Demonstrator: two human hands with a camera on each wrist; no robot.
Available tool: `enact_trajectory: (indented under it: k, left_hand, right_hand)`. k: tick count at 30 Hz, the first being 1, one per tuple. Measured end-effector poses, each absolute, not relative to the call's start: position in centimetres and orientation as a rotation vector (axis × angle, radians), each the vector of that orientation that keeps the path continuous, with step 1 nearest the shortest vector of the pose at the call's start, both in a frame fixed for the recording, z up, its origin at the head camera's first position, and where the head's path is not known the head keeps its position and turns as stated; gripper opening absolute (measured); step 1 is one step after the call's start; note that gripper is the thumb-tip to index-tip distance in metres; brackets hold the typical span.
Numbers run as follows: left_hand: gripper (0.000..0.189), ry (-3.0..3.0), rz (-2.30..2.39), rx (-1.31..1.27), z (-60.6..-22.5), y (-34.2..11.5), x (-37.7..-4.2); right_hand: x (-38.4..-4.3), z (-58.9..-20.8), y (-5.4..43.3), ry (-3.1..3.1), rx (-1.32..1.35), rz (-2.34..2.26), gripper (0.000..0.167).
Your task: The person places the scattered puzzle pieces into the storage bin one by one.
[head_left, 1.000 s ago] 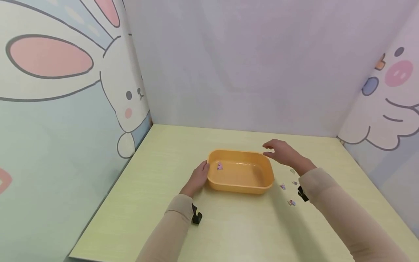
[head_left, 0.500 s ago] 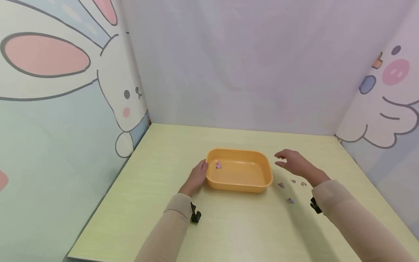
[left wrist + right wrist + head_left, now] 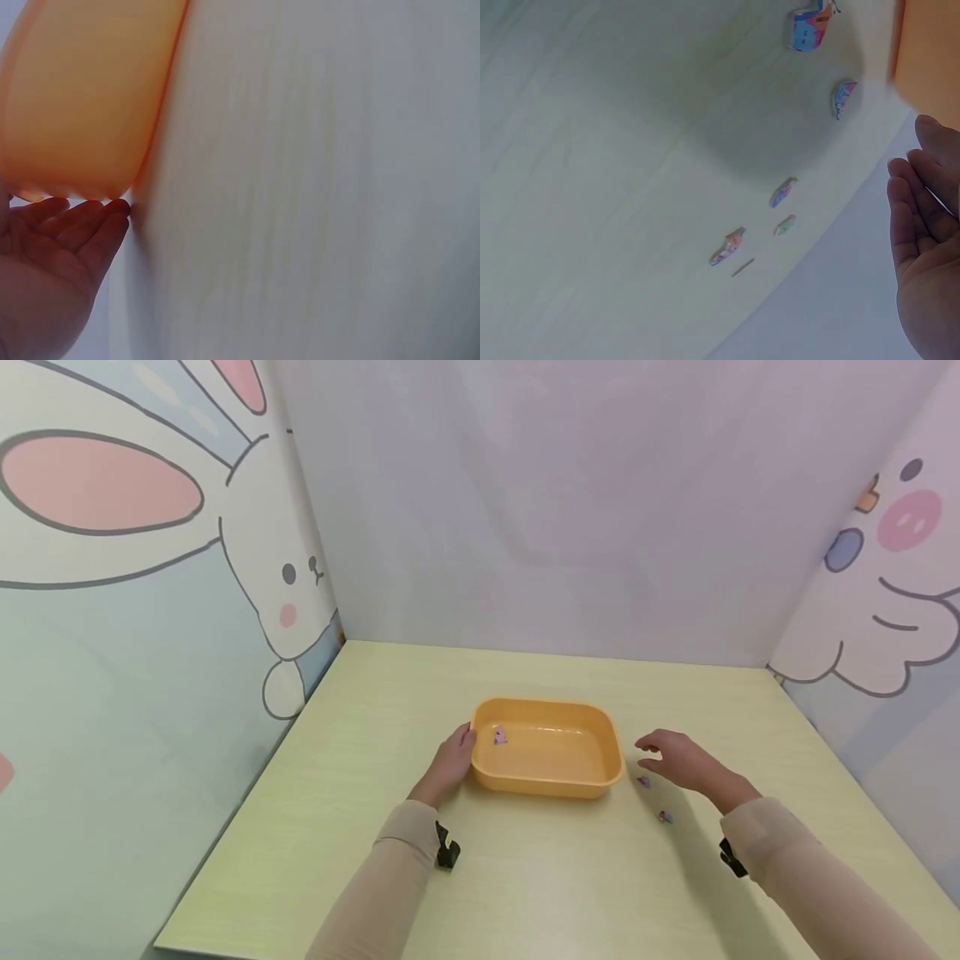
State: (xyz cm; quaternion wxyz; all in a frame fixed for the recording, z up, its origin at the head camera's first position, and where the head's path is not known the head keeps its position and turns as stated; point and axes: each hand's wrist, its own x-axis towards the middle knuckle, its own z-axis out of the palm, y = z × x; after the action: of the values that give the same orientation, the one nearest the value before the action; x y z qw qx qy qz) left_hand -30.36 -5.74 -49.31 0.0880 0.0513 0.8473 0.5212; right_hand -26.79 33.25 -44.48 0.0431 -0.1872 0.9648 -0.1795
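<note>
An orange-yellow plastic basin point(image 3: 547, 785) sits on the table with a small pink cut-out piece point(image 3: 500, 736) inside, toward its left end. My left hand point(image 3: 450, 764) rests against the basin's left end; in the left wrist view its nearly straight fingertips point(image 3: 116, 208) touch the outer wall. Right of the basin, my right hand point(image 3: 686, 764) hovers over the table, thumb and fingers apart, with nothing visible between them. Small colourful flat pieces lie below it, among them a pinkish piece point(image 3: 643, 782) and a blue-and-red piece point(image 3: 665, 817). The right wrist view shows several pieces, including a blue-and-orange one point(image 3: 810, 28).
The pale yellow-green table point(image 3: 540, 877) ends at a plain light curtain point(image 3: 540, 527) behind. A rabbit-printed wall point(image 3: 172, 635) stands at the left and another printed wall point(image 3: 885, 610) at the right. Black straps point(image 3: 447, 847) are on both wrists.
My right hand has moved from above the basin's right rim rightward and toward me, over the small pieces, hiding some of them. My left hand stays at the basin's left end.
</note>
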Motion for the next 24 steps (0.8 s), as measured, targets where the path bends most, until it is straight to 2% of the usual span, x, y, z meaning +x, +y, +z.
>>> enact_trajectory:
  k: [11,24]
  left_hand:
    - [0.053,2.511,1.562,0.134,-49.3,-5.6,-30.4]
    - [0.052,2.524,1.560,0.132,-49.4,-5.5,-30.5]
  right_hand:
    - [-25.9,-45.4,33.4,2.907,-0.530,-0.511,0.032]
    - [-25.5,-46.6,33.9,2.894,-0.569,-0.508,0.025]
